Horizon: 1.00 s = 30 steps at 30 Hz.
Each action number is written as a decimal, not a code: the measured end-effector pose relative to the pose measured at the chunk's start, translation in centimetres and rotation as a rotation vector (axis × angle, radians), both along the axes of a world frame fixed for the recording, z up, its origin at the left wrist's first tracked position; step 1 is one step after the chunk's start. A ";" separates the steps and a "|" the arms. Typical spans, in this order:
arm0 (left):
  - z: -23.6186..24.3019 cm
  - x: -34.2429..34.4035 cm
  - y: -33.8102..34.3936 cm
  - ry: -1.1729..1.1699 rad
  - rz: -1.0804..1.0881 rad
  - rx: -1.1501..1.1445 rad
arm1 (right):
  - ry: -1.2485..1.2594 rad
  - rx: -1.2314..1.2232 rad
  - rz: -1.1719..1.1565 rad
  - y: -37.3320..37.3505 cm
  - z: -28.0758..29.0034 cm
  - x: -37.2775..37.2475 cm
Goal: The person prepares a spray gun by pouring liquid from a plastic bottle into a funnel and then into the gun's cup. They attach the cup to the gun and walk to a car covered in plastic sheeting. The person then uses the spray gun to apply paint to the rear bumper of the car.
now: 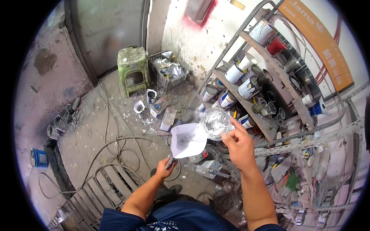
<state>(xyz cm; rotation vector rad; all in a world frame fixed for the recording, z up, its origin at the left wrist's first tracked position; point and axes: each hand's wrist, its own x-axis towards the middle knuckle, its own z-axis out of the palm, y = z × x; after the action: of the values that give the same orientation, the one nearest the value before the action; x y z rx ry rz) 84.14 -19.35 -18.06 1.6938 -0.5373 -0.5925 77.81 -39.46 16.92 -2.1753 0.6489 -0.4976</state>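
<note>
My right hand pinches the side of a clear plastic cup between thumb and fingers. The cup is tilted, and its edge meets or overlaps the rim of a white paper funnel with a greyish patch at its bottom. I cannot tell whether liquid is in the cup. Below the funnel, my left hand is closed around a grey handle. What the handle belongs to is mostly hidden by the funnel.
At right, a metal rack holds paint cans and cups. Ahead stand a green stool, a crate of scraps and a squarish bottle. Hoses loop over the floor beside a slatted grate. A blue can sits far left.
</note>
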 end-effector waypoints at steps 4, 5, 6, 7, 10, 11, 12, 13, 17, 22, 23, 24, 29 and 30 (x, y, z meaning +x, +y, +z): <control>1.7 -0.2 0.0 0.027 -0.005 -0.062 | -0.040 -0.053 0.032 0.5 0.4 0.1; 2.0 -0.3 0.0 0.020 -0.009 -0.075 | -0.048 -0.055 0.034 0.6 0.4 0.1; 1.9 -0.3 0.1 0.013 -0.015 -0.072 | -0.055 -0.058 0.035 0.6 0.3 0.2; 1.9 -0.2 0.3 0.001 -0.019 -0.066 | -0.067 -0.056 0.038 0.7 0.4 0.1; 2.7 -0.2 0.7 0.015 -0.022 -0.042 | -0.059 -0.068 0.055 1.0 0.7 0.1; 3.0 -0.3 0.7 0.030 -0.022 -0.034 | -0.061 -0.089 0.065 1.2 1.0 0.1; 3.1 -0.3 0.5 0.030 -0.017 -0.026 | -0.064 -0.110 0.075 1.3 1.3 0.2; 3.1 -0.4 0.5 0.031 -0.013 -0.015 | -0.066 -0.129 0.083 1.4 1.4 0.2; 3.2 -0.4 0.8 0.039 -0.030 -0.052 | -0.088 -0.155 0.108 1.6 1.3 0.3; 2.0 -0.4 0.7 0.033 -0.012 -0.093 | -0.078 -0.181 0.129 2.1 1.9 0.4; 2.0 -0.4 0.6 0.038 -0.011 -0.110 | -0.072 -0.195 0.131 2.2 2.0 0.4; 2.0 -0.5 0.6 0.041 -0.014 -0.099 | -0.067 -0.209 0.134 2.2 2.1 0.4; 3.1 -0.3 1.1 0.052 -0.033 -0.024 | -0.128 -0.386 0.200 2.4 2.3 0.4; 3.1 -0.3 1.2 0.053 -0.029 -0.020 | -0.130 -0.381 0.199 2.5 2.2 0.5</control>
<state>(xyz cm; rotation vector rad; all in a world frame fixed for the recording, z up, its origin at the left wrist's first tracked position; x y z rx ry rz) 83.87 -18.19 -14.98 1.6490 -0.5288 -0.6485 78.29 -37.00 19.08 -2.5039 0.2778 -0.6928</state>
